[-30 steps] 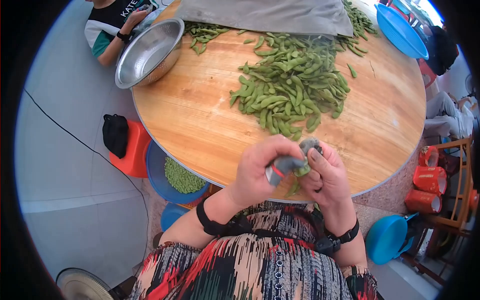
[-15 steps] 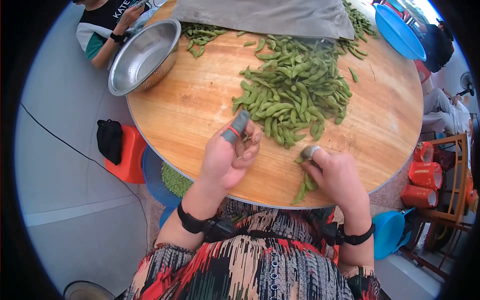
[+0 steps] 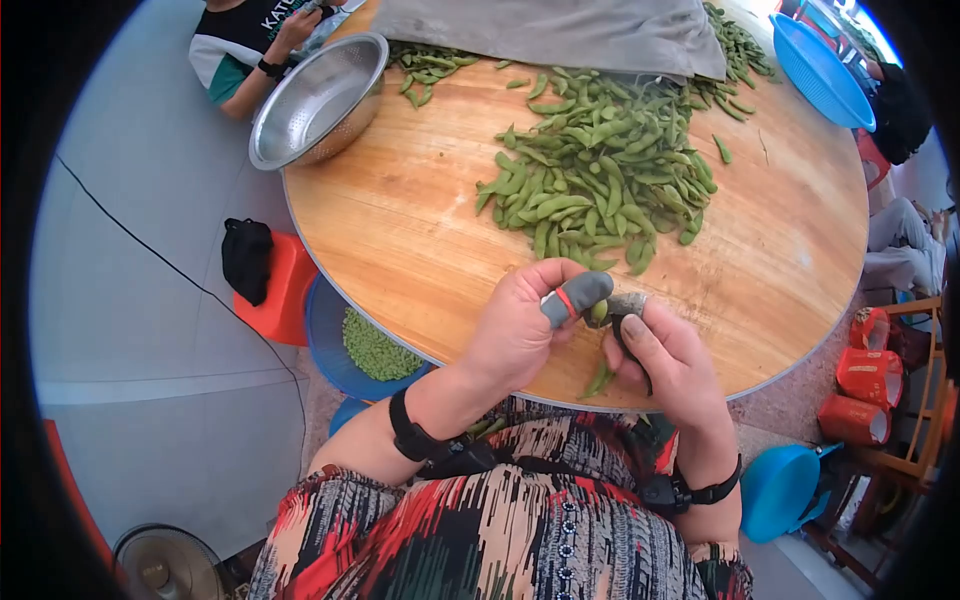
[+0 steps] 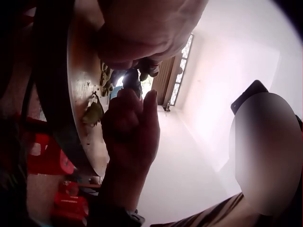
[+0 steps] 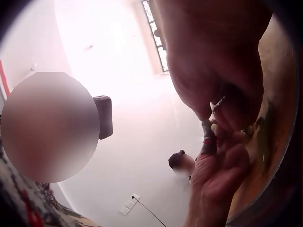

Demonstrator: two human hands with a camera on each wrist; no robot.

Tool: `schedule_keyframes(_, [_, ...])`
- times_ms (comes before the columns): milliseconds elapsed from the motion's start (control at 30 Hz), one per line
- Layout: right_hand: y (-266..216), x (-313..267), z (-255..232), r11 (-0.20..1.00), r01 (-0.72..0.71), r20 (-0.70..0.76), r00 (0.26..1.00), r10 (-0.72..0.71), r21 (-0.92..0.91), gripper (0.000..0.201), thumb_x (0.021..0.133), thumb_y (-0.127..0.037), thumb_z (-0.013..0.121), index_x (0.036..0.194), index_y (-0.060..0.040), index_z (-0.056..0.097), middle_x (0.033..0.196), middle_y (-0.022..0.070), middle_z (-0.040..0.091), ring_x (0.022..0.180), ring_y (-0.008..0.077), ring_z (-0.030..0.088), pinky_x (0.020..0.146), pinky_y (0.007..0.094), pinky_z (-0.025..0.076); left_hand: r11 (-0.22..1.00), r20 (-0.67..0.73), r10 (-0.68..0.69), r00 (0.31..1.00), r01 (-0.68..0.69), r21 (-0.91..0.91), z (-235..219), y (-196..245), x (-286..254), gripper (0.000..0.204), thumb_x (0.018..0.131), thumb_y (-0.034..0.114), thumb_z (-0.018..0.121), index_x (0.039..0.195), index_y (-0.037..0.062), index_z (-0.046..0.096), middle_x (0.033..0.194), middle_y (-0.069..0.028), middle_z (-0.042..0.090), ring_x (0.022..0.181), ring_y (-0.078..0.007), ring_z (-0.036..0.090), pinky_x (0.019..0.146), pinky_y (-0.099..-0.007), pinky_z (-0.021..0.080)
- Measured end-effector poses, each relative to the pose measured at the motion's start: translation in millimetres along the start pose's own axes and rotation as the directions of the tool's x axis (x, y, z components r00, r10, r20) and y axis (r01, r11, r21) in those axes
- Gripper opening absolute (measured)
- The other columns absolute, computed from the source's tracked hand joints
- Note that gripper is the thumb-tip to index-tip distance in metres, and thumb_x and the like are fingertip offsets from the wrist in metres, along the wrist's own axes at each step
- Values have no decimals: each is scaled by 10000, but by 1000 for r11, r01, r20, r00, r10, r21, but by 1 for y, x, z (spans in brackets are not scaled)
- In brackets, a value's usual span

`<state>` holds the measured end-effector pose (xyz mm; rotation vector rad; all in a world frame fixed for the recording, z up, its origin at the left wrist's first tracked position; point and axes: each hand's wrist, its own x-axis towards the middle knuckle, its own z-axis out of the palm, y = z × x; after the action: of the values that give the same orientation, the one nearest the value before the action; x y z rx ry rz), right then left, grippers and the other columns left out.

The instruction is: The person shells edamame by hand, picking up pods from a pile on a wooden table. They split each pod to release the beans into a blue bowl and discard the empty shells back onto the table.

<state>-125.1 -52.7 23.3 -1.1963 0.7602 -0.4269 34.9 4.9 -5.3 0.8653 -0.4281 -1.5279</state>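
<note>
Close over the near edge of the round wooden table (image 3: 420, 230), my two hands meet at a green edamame pod (image 3: 599, 312). My left hand (image 3: 505, 335) pinches one end of it with the thumb, which wears a grey cover (image 3: 588, 291) with a red band. From the other side my right hand (image 3: 682, 365) grips the pod, partly hiding it; a grey cover (image 3: 628, 302) sits on one of its digits too. Loose pods (image 3: 599, 382) lie below the right hand. Beyond both hands spreads a large pile of edamame pods (image 3: 600, 170).
A grey cloth (image 3: 550, 40) covers more pods at the back. A steel colander (image 3: 320, 100) stands at the left rim, a blue basket (image 3: 820, 70) at the far right. Below left, a blue basin (image 3: 325, 345) holds shelled beans. Another person (image 3: 240, 60) sits at the far left.
Half a second ago the hands were apart, the left with loose fingers, the right at pods near the edge. Now they have come together at one pod.
</note>
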Motion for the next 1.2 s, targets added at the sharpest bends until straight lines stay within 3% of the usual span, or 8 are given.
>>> schedule_keyframes(67, [9, -6, -6, 990, -56, 108, 993, 42, 130, 250, 949, -199, 419, 781, -37, 509, 565, -52, 411, 497, 30, 344, 453, 188, 279, 993, -61, 90, 994, -84, 88, 5, -6, -1, 103, 844, 178, 622, 855, 81, 588, 734, 31, 583, 566, -16, 452, 461, -150, 284])
schedule_keyframes(500, [22, -17, -10, 968, -33, 126, 992, 2, 248, 210, 946, -166, 423, 801, -43, 511, 580, -54, 408, 457, 9, 292, 397, 174, 206, 820, -82, 414, 906, -333, 465, 31, -30, -10, 89, 871, 124, 559, 888, 36, 553, 772, 28, 542, 709, -24, 458, 624, -188, 392])
schedule_keyframes(600, [21, -22, -8, 903, -59, 126, 992, 6, 426, 159, 946, -152, 420, 902, -39, 522, 631, -29, 458, 439, 7, 283, 391, 164, 223, 794, 10, 435, 900, -389, 467, 32, -32, -13, 110, 886, 172, 547, 870, 68, 513, 803, 35, 502, 717, -29, 458, 612, -172, 366])
schedule_keyframes(667, [21, -24, -10, 762, -213, 272, 961, 51, 611, 148, 942, -136, 422, 1012, -40, 510, 686, 7, 497, 433, 8, 289, 387, 151, 246, 843, 134, 354, 926, -378, 382, 29, -29, -13, 137, 890, 187, 527, 857, 57, 498, 841, 13, 467, 776, -53, 442, 662, -189, 359])
schedule_keyframes(867, [25, -25, -6, 493, -411, 447, 893, 48, 767, 157, 933, -121, 430, 1053, -43, 496, 700, 36, 507, 435, 13, 302, 386, 142, 266, 900, 324, 268, 907, -356, 252, 15, -21, -8, 181, 891, 225, 520, 842, 54, 490, 825, -1, 443, 756, -77, 416, 676, -199, 342])
schedule_keyframes(1000, [23, -23, -1, 577, -351, 401, 915, 45, 738, 141, 938, -132, 424, 1014, -36, 494, 699, 27, 509, 438, 15, 301, 386, 147, 255, 946, 249, 235, 940, -280, 161, 17, -16, -11, 155, 880, 202, 552, 851, 53, 523, 816, 11, 490, 739, -60, 453, 651, -192, 367])
schedule_keyframes(1067, [17, -22, 0, 821, -145, 194, 980, 42, 553, 139, 943, -147, 420, 974, -30, 487, 693, 16, 509, 442, 15, 301, 387, 153, 242, 960, 36, 133, 990, -138, 245, 22, -8, -10, 117, 861, 167, 591, 881, 54, 563, 798, 26, 546, 703, -39, 493, 612, -177, 393])
schedule_keyframes(1200, [21, -16, 3, 891, -72, 117, 993, 22, 447, 147, 945, -159, 422, 948, -26, 485, 687, 9, 509, 445, 14, 301, 387, 158, 231, 976, 54, 86, 995, -95, 197, 11, -7, -8, 113, 843, 143, 619, 912, 59, 586, 782, 36, 579, 690, -26, 526, 592, -161, 414])
